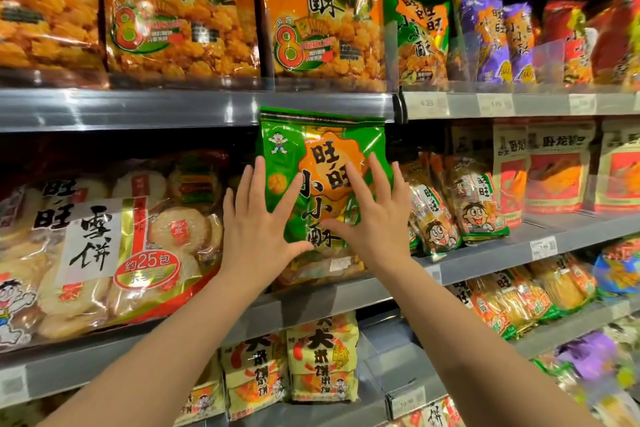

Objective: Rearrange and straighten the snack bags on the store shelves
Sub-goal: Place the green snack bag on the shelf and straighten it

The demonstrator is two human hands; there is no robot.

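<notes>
Glossy crinkled plastic green snack bag [325, 163], smooth grey metal shelf edge [138, 109], paper price tags [427, 105]

Both bare forearms reaching up and forward, converging toward the middle; left hand [258, 218] flat, palm forward, fingers spread and pointing up, thumb angled out toward the other hand; right hand [375, 215] likewise flat and splayed, thumb stretched leftward, its tip near the left thumb; neither hand curled closed.
</notes>
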